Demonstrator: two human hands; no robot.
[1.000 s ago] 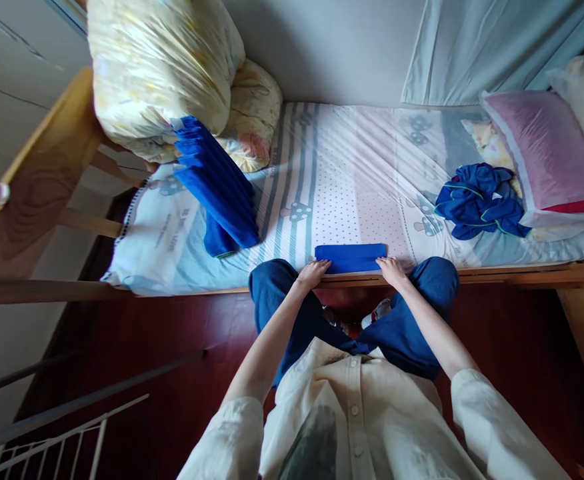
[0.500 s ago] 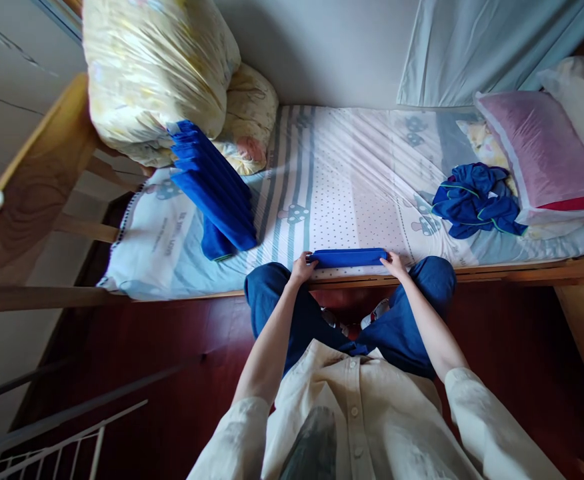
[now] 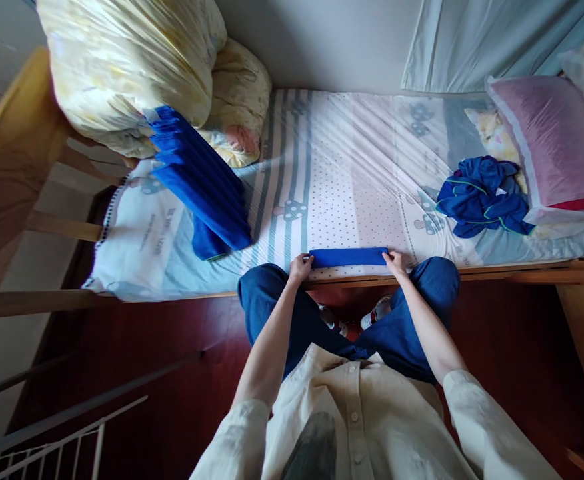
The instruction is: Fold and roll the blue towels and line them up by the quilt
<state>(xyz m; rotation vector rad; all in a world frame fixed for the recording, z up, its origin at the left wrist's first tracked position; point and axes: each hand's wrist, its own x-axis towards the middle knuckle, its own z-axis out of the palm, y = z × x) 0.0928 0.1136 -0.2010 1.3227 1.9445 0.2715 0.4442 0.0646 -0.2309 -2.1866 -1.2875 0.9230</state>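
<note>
A folded blue cloth (image 3: pixel 348 257) lies as a narrow strip at the near edge of the bed (image 3: pixel 352 167). My left hand (image 3: pixel 301 267) pinches its left end and my right hand (image 3: pixel 396 263) grips its right end. A stack of folded blue cloths (image 3: pixel 197 180) leans against the yellow quilt bundle (image 3: pixel 137 67) at the left. A crumpled heap of blue garments (image 3: pixel 483 197) sits on the right, beside the pink pillow (image 3: pixel 557 147).
The wooden bed rail (image 3: pixel 522 272) runs along the front and a wooden footboard (image 3: pixel 7 167) stands at the left. My knees in blue trousers (image 3: pixel 267 300) press against the rail. A white metal rack (image 3: pixel 47 447) is on the dark red floor at lower left.
The blue cloth, flat under both hands a second ago, has been folded over into a narrower strip. Both hands shifted from lying on its near edge to gripping its ends.
</note>
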